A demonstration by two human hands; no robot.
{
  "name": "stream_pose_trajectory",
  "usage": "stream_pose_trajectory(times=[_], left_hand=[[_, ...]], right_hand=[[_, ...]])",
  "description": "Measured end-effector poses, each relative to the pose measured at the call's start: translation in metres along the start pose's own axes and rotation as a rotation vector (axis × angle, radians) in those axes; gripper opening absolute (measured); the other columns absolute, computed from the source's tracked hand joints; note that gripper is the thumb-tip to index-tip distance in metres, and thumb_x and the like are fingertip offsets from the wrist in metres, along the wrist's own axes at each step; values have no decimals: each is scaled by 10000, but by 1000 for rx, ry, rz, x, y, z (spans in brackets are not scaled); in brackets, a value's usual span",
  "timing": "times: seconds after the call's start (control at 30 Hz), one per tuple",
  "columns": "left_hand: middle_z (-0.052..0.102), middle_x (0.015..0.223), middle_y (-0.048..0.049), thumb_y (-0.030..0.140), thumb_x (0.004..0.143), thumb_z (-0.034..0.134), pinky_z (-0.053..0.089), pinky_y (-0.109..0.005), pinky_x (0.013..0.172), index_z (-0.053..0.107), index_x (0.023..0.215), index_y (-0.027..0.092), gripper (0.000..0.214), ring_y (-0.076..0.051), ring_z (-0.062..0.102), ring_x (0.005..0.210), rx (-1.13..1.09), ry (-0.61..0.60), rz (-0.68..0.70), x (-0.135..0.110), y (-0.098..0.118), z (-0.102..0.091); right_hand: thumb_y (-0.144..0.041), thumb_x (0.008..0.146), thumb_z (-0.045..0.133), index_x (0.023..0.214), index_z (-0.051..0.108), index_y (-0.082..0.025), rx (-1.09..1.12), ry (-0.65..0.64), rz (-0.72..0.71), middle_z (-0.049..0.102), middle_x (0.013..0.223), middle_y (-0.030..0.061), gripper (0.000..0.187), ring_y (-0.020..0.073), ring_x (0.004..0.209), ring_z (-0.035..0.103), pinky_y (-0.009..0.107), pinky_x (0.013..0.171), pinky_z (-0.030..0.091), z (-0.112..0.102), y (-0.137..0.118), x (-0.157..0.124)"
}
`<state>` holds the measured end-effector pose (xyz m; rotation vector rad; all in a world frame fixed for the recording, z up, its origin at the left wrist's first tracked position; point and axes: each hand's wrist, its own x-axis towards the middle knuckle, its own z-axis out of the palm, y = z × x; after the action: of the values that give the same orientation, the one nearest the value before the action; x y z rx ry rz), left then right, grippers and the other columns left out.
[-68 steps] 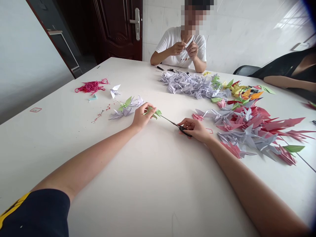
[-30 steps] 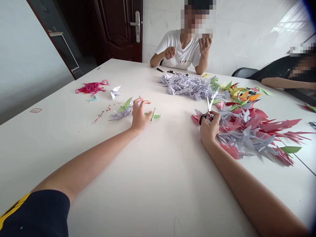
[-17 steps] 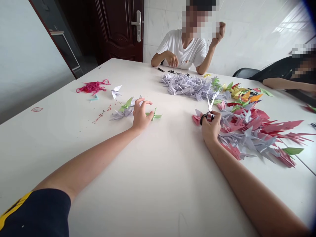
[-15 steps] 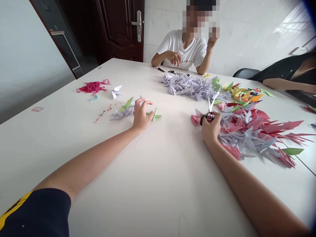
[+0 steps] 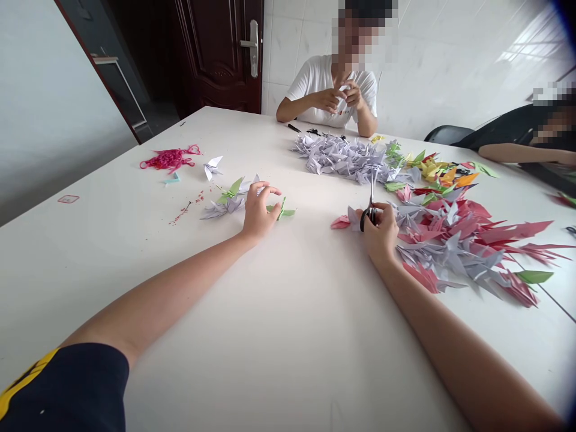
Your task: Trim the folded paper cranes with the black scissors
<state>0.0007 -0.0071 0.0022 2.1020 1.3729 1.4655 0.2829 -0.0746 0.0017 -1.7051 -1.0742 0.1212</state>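
Observation:
My left hand (image 5: 258,211) rests on the white table (image 5: 279,336) with its fingers curled and apart, holding nothing, beside a green paper crane (image 5: 282,210) and a small cluster of lilac and green cranes (image 5: 228,199). My right hand (image 5: 380,231) is closed round the black handles of scissors (image 5: 369,207), whose blades point up and away. A pink crane (image 5: 341,222) lies just left of that hand, at the edge of a big pile of pink and lilac cranes (image 5: 459,240).
A heap of lilac cranes (image 5: 344,157) and several yellow, orange and green ones (image 5: 432,165) lie further back. Pink string (image 5: 168,158) and a white crane (image 5: 211,166) sit at the left. A person in white (image 5: 333,96) sits opposite; another person's arm (image 5: 517,153) rests at the right.
My right hand carried the scissors from near the green crane to the pink pile, turning the blades upright, and a pink crane slid out leftwards. My left hand let go of the green crane.

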Motion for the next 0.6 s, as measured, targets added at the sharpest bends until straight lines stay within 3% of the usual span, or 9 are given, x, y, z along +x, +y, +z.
stream_pose_trajectory(times=[0.2, 0.33, 0.5, 0.6], left_hand=[[601, 1121, -75, 180, 852, 596, 488, -379, 1007, 639, 946, 204, 107, -224, 591, 1133, -115, -54, 138, 1, 4, -5], [632, 1099, -77, 251, 884, 601, 474, -377, 1031, 637, 992, 192, 129, -226, 598, 1162, -198, -91, 254, 1, 9, -8], [658, 1130, -82, 375, 897, 634, 521, -338, 958, 590, 1189, 201, 343, -196, 649, 1061, -345, -402, 244, -5, 13, -7], [647, 1230, -103, 452, 901, 631, 504, -352, 1005, 545, 1269, 211, 449, -217, 636, 1135, -371, -483, 224, -8, 17, -6]], right_hand=[[-418, 720, 770, 1022, 589, -238, 185, -217, -150, 590, 734, -27, 395, 145, 645, 497, 287, 630, 409, 5, -1, -5], [-411, 708, 816, 1030, 583, -258, 295, -393, -264, 593, 759, -25, 425, 154, 696, 536, 305, 692, 450, 10, 1, -9], [-364, 685, 856, 1032, 604, -268, 429, -553, -278, 623, 811, -12, 440, 169, 775, 584, 328, 774, 488, 13, -3, -16], [-332, 677, 863, 1049, 623, -265, 495, -645, -266, 643, 849, 1, 448, 173, 801, 600, 326, 776, 499, 14, -9, -21]])
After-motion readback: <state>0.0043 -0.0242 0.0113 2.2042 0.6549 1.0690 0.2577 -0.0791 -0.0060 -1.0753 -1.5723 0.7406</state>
